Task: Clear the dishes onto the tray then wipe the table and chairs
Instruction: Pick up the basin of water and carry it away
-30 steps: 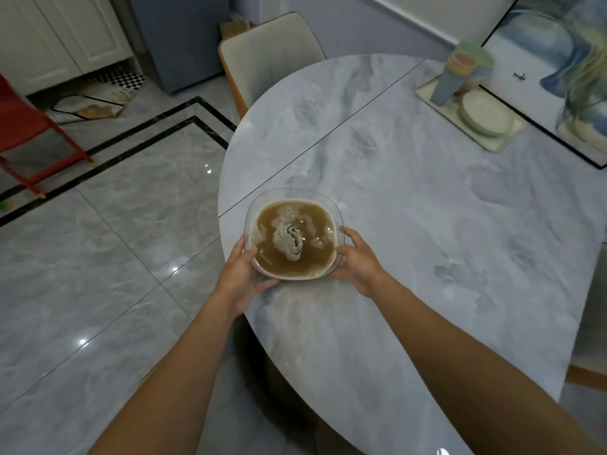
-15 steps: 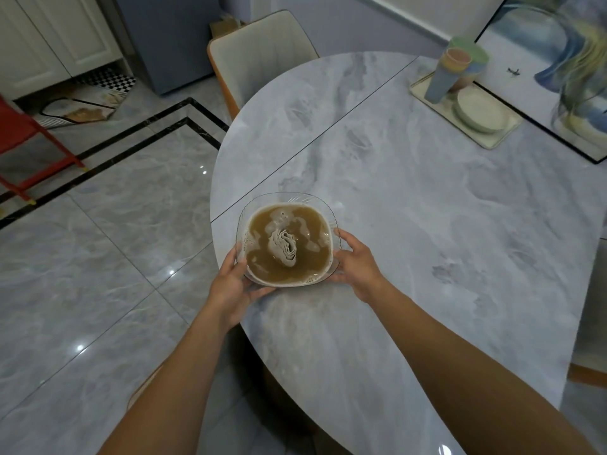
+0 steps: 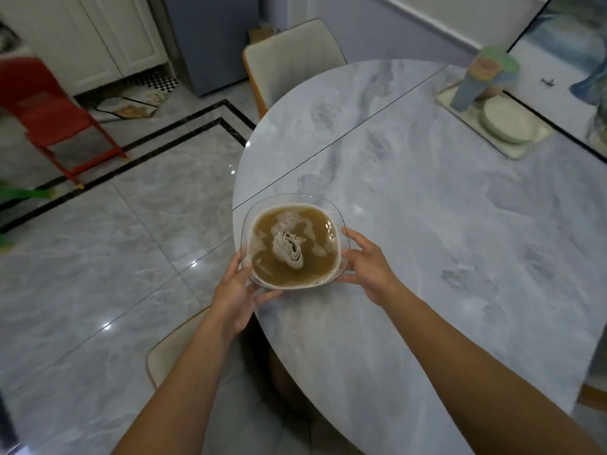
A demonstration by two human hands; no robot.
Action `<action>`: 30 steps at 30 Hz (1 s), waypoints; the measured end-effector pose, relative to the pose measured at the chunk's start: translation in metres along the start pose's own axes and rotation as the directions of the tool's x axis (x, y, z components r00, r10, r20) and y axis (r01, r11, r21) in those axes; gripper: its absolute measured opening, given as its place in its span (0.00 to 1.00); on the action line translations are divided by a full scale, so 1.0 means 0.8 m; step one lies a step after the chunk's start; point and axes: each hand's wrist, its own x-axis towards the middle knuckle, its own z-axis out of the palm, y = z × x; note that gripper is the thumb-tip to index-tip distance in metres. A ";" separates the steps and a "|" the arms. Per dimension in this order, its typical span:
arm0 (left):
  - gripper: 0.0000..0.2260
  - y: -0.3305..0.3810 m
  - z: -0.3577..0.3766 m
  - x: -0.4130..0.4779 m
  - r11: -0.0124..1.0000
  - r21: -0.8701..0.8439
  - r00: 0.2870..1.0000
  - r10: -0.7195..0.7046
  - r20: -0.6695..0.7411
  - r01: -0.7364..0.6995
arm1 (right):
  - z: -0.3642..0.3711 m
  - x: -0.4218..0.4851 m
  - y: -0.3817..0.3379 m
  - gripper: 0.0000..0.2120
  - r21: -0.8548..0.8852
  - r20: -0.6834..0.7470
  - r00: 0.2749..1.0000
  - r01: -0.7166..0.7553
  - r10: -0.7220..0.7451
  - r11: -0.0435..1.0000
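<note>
Head view: left hand [image 3: 235, 292] and right hand [image 3: 368, 264] clasp glass bowl [image 3: 292, 205] (brown liquid).

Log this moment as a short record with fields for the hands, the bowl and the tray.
left hand: grips the glass bowl at its left side
right hand: holds the bowl's right side, thumb on the rim
glass bowl: brown liquid with a folded cloth soaking in it, at the table edge
tray: far right of table, holds stacked cups and plates
</note>
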 end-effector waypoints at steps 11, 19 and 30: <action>0.17 -0.026 -0.009 -0.093 0.988 -0.113 0.991 0.096 -0.093 -0.106 | 0.005 -0.052 -0.043 0.24 -0.137 0.157 0.988 0.029 -0.007 0.990; 0.16 -0.044 -0.030 -0.195 0.948 -0.228 0.961 0.175 -0.214 -0.224 | 0.034 -0.106 -0.062 0.27 -0.232 0.351 0.936 0.085 0.002 0.969; 0.14 -0.077 -0.105 -0.330 0.842 -0.351 0.854 0.220 -0.471 -0.411 | 0.148 -0.185 -0.048 0.29 -0.337 0.584 0.810 0.186 0.050 0.923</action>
